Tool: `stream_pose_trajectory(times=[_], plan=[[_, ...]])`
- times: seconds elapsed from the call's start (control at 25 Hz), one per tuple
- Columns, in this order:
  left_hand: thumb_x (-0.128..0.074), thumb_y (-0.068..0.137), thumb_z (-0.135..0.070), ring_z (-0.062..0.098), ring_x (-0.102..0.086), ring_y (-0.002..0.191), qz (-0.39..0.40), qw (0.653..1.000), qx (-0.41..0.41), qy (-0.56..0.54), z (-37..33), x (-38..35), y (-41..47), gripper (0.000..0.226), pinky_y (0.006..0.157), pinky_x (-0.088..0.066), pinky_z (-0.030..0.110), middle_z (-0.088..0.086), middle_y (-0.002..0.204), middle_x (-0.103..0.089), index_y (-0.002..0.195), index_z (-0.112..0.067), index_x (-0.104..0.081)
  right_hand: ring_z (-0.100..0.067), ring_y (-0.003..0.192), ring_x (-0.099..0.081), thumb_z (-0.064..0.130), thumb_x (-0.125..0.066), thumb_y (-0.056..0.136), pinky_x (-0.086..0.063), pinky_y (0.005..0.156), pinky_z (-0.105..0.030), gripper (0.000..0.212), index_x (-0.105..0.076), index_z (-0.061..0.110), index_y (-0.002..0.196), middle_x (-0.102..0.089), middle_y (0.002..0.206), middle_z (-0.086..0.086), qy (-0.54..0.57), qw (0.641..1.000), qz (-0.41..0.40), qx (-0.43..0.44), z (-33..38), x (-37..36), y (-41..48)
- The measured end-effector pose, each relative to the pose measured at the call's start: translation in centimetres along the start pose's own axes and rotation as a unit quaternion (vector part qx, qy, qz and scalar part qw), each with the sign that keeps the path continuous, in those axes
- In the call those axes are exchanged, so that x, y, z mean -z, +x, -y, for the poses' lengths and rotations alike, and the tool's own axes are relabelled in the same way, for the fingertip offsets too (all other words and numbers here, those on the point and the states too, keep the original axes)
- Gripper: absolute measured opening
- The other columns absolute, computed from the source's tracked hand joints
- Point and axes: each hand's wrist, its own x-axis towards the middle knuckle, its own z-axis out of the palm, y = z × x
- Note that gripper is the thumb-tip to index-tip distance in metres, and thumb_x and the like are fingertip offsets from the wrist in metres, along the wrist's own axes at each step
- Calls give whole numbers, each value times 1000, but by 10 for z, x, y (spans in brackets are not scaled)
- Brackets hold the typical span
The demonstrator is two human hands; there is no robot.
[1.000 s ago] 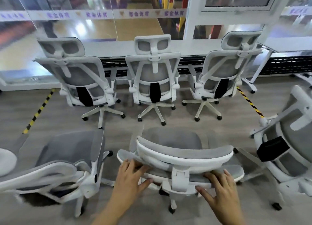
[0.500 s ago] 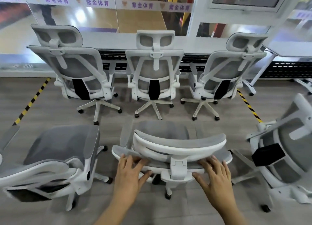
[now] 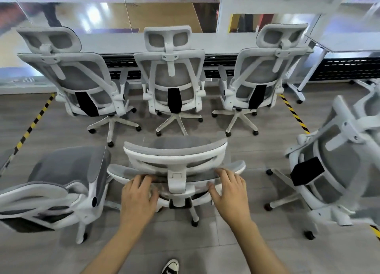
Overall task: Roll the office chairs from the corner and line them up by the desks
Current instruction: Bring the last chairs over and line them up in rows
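Left hand [image 3: 138, 194] and right hand [image 3: 230, 190] curl over the backrest top of the white-framed grey mesh office chair [image 3: 174, 148], right ahead of the grip. It should roll light on its casters (and probably swivel), so hold wide, either side of centre.

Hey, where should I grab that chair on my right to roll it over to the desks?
On the right chair, grip the upper backrest frame, coming from behind. Its back, with the black lumbar pad, is turned toward you, and its castors are on the floor.
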Motion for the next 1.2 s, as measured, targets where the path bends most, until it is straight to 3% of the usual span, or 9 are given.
stream_pose_trajectory(times=[0.16,0.4,0.76,1.2], plan=[[-50,89,-28,21,-54,93,-63,995,-58,-51,-86,10,-22,21,85,-45,35,-2,101,-62,99,-18,-67,-18,120,-53,39,-47,91,-39,103,-34,40,-56,26,128,-60,129,8,27,998,-56,19,-32,49,-2],[-50,90,-34,12,-50,113,7,981,-182,-74,-198,-17,-28,29,101,-34,24,-10,121,-59,113,-26,-66,-21,122,-53,26,-60,90,-40,104,-39,38,-58,20,128,-58,134,2,32,989,-141,-9,-109,122,-11],[-46,90,-38,10,-51,118,82,941,-305,-120,-354,-108,31,29,103,-27,22,-12,122,-60,111,-31,-65,-18,121,-53,31,-55,91,-41,104,-39,37,-58,23,127,-58,130,5,2,962,-237,-133,-239,217,-18],[-51,90,-33,12,-52,117,179,877,-420,-145,-523,-252,186,25,99,-40,34,-12,120,-59,112,-29,-63,-22,110,-56,32,-55,90,-47,94,-42,35,-57,23,124,-59,122,3,-88,927,-242,-272,-391,248,73]])
